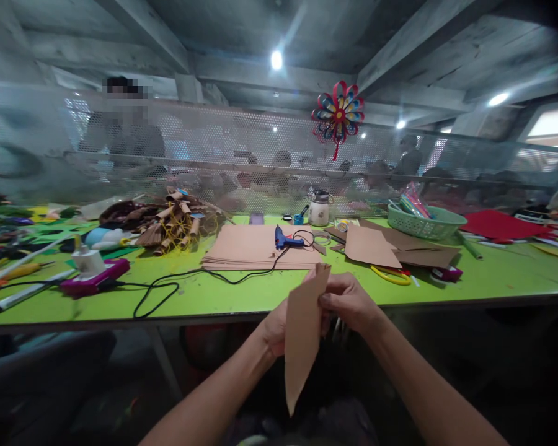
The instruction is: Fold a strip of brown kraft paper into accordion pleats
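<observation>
Head view: two hands, partly curled, pinch one brown cardboard piece above one dark floor

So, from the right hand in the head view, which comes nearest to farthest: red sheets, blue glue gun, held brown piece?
1. Brown piece: touching the right hand.
2. Blue glue gun: ahead, slightly left, on stacked sheets.
3. Red sheets: far right of the table.
</observation>
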The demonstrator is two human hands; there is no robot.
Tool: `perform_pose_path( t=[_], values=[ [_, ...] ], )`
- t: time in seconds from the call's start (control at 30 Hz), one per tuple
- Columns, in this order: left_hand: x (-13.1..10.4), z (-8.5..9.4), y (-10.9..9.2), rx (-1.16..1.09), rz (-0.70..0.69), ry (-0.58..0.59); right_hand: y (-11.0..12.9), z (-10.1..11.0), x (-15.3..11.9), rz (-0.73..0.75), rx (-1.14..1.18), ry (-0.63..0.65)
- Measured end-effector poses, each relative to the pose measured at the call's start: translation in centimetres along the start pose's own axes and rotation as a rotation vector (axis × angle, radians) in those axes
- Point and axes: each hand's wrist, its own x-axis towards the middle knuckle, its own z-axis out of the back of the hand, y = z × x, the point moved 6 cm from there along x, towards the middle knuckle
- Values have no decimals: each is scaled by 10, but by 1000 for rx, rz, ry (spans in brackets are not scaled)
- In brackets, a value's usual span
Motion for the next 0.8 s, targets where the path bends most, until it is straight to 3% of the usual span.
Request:
perform_pose_path(
  t=[0.1,0.17,0.3,0.4,0.47,0.53,0.63,0.8],
  values=[
    [-11,-2,-16,92,4,-33,4,13,1,-32,-81,-76],
    [-22,4,-45,278,-90,-127,11,21,5,-60,-183,-79],
    [-36,21,-114,887,-254,-376,6,29,21,-226,-541,158],
    [-23,19,-143,1287,-355,-359,-12,29,42,-284,-845,384],
    [-5,19,-138,1498,-286,-233,-25,30,57,-306,-943,467],
    [10,27,-121,1620,-117,-80,-36,30,70,-320,-954,496],
    [19,43,-108,1619,-40,-34,-48,34,81,-343,-942,483],
    [16,56,-104,1512,-110,-70,-57,40,78,-299,-936,458]
  ],
)
